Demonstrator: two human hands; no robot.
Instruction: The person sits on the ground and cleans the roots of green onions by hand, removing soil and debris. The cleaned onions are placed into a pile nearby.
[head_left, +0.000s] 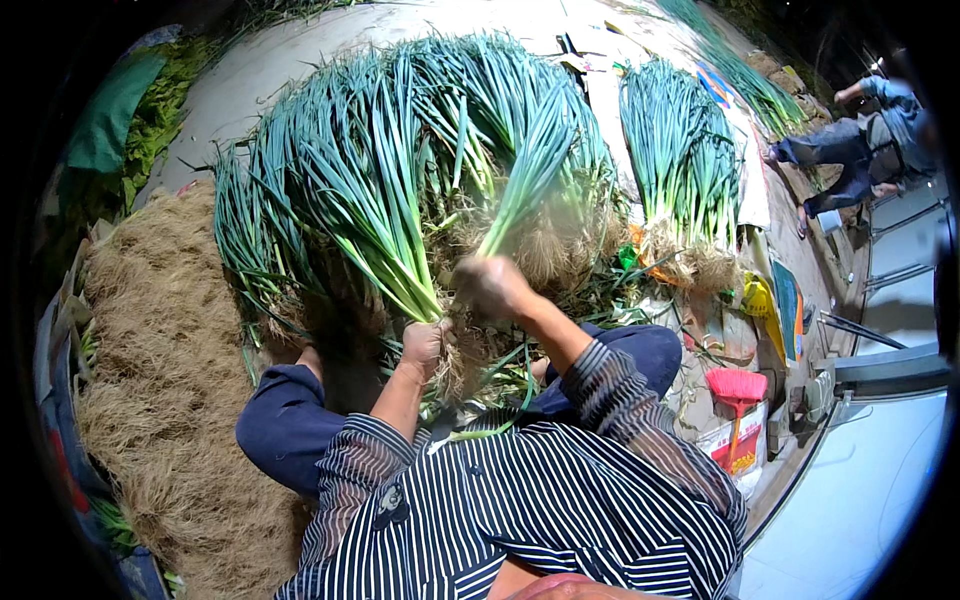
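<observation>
My left hand (424, 345) grips a bunch of green onions (397, 255) low on the pale stems, with the stringy roots hanging out beside the fist. Close by on the right, my right hand (491, 285) is blurred and closed around the base of a second bunch of green onions (525, 180), whose leaves point up and away. Beyond both hands a large heap of green onions (480, 67) lies with leaves outward and dusty roots towards me. Loose leaf scraps (502, 375) litter the ground between my knees.
On my left is a long bank of packed onion roots (157, 375). To the right lies another onion pile (679, 150), with a pink broom (737, 386) nearer me. Another person (862, 142) is at the far right. Green cloth (116, 112) hangs at the far left.
</observation>
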